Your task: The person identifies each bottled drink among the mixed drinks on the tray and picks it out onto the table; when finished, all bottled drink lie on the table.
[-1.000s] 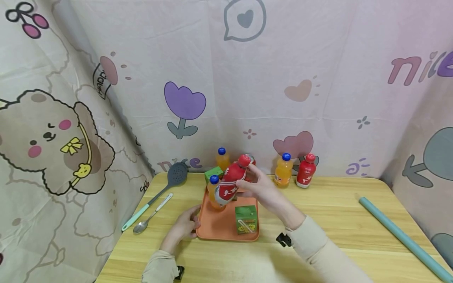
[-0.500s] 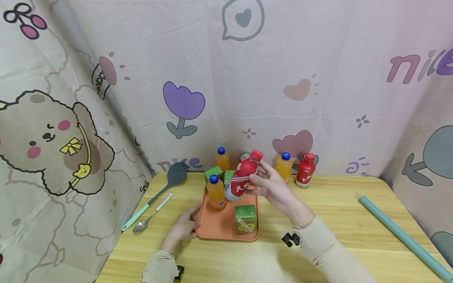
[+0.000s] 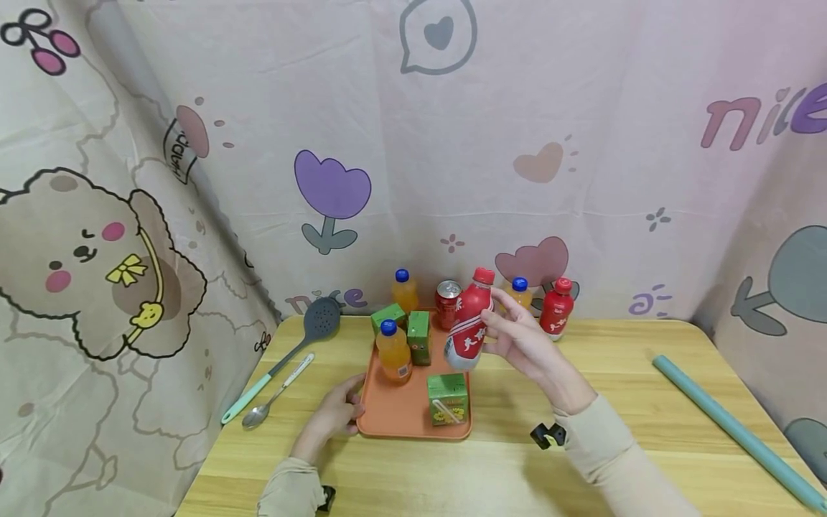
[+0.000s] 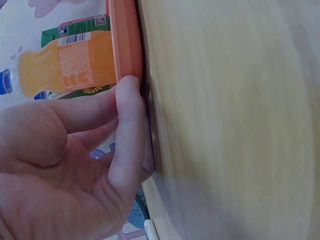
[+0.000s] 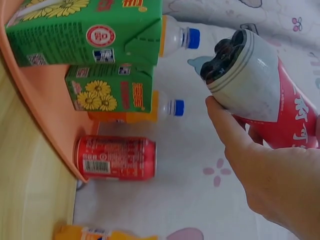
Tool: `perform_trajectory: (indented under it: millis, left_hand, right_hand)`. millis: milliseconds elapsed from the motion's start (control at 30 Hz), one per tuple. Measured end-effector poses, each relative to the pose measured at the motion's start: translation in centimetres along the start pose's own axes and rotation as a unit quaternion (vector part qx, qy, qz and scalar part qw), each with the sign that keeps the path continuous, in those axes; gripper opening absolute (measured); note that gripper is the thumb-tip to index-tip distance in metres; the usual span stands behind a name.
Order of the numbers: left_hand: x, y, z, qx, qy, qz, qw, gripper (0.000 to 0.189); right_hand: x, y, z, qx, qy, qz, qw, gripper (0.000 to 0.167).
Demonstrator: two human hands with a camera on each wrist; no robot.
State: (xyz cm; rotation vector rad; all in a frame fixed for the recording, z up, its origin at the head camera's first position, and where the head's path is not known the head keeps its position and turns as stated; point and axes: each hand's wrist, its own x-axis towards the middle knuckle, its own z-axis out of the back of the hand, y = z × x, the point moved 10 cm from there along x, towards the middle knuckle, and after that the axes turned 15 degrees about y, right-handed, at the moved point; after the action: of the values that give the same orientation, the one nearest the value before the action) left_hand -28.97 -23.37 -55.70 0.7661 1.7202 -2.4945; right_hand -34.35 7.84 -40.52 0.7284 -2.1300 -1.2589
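Observation:
My right hand (image 3: 530, 345) grips a red and white plastic bottle (image 3: 470, 323), lifted and slightly tilted over the right side of an orange tray (image 3: 394, 420). In the right wrist view, the bottle's base (image 5: 240, 62) points toward the tray's drinks. My left hand (image 3: 337, 409) holds the tray's left rim; the left wrist view shows its fingers and thumb at the edge (image 4: 127, 45). On the tray stand an orange juice bottle (image 3: 394, 355), a green drink carton (image 3: 448, 402) near the front, another carton (image 3: 418, 341) and a red can (image 3: 448, 305) behind.
A third green carton (image 3: 389, 316) and another juice bottle (image 3: 405, 293) stand at the back left. Right of the tray are a juice bottle (image 3: 519, 291) and a red bottle (image 3: 555, 309). A skimmer (image 3: 321, 319) and spoon (image 3: 258, 413) lie left, a teal rod (image 3: 736, 431) right.
My right hand has carried the red bottle rightward from over the tray's middle, turning it more upright. The can and a carton behind it have come into view. My left hand stays at the rim.

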Motion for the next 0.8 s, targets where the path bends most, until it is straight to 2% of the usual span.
perform_trajectory:
  millis: [300, 500, 600, 800]
  left_hand:
    - [0.0, 0.1, 0.0, -0.005, -0.004, -0.004, 1.0000, 0.068]
    - [0.1, 0.3, 0.0, -0.007, -0.003, -0.005, 1.0000, 0.068]
    - [0.1, 0.4, 0.1, -0.009, -0.002, -0.005, 1.0000, 0.068]
    - [0.2, 0.6, 0.2, -0.003, -0.001, -0.002, 1.0000, 0.068]
  right_hand:
    - [-1.4, 1.0, 1.7, -0.014, 0.008, -0.014, 0.9998, 0.036]
    - [-3.2, 1.6, 3.3, -0.037, 0.002, -0.034, 0.9987, 0.039]
    - [-4.0, 1.9, 3.8, -0.023, 0.028, -0.034, 0.9987, 0.039]
    - [-5.5, 2.0, 4.7, 0.045, 0.101, -0.032, 0.9934, 0.040]
